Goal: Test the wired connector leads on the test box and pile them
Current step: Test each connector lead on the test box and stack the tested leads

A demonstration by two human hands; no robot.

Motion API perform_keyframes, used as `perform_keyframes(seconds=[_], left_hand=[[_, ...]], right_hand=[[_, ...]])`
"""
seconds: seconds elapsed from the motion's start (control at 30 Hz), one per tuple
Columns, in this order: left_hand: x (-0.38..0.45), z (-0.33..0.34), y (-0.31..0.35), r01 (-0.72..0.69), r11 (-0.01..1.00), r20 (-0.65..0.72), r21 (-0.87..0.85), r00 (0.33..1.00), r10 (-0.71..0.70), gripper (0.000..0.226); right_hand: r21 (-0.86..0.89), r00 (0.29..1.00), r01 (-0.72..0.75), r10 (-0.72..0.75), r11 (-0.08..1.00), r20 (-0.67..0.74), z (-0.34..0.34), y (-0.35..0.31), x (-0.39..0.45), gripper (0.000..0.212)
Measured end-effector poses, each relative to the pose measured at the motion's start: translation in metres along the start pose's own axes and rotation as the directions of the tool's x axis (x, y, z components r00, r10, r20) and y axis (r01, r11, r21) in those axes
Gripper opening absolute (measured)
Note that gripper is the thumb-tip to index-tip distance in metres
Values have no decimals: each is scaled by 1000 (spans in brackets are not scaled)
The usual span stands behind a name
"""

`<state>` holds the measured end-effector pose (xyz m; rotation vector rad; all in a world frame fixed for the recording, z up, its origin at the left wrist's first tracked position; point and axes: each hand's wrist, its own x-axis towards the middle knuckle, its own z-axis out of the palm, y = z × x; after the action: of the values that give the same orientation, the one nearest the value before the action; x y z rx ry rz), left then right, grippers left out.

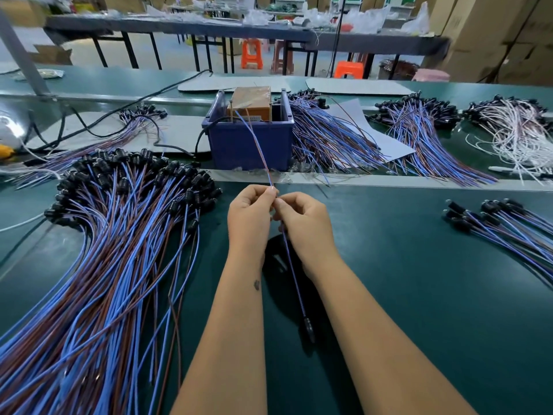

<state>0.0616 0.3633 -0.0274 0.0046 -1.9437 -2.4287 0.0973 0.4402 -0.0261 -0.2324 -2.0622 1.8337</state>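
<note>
I am pinching 1 thin blue-and-brown wired lead (pixel 288 247) with both my left hand (pixel 250 218) and right hand (pixel 303 224) above the dark green table (pixel 404 280), its black connector (pixel 308 327) dangling between my forearms, its free ends reaching toward the orange test box (pixel 251 103) inside the blue plastic bin (pixel 250 142).

Bright even overhead light; soft shadow under hands; wide-angle edge bending; background blurred.

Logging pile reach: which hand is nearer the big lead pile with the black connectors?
Left. The left hand sits just right of the big lead pile; the right hand lies beyond it, farther right.
</note>
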Motion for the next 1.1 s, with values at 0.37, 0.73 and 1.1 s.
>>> perform_keyframes(seconds=[0.37,0.73,1.1], left_hand=[[-6,2,-1,-81,968,-99,239,989,107,22],[-10,-4,7,-80,991,-257,106,961,105,16],[-13,-4,8,-15,988,-226,156,973,50,25]], right_hand=[[-126,996,33,-44,991,-82,-5,4,3,15],[-52,991,-28,21,998,-135,-11,6,5,16],[-32,992,-51,47,998,-119,-12,3,3,10]])
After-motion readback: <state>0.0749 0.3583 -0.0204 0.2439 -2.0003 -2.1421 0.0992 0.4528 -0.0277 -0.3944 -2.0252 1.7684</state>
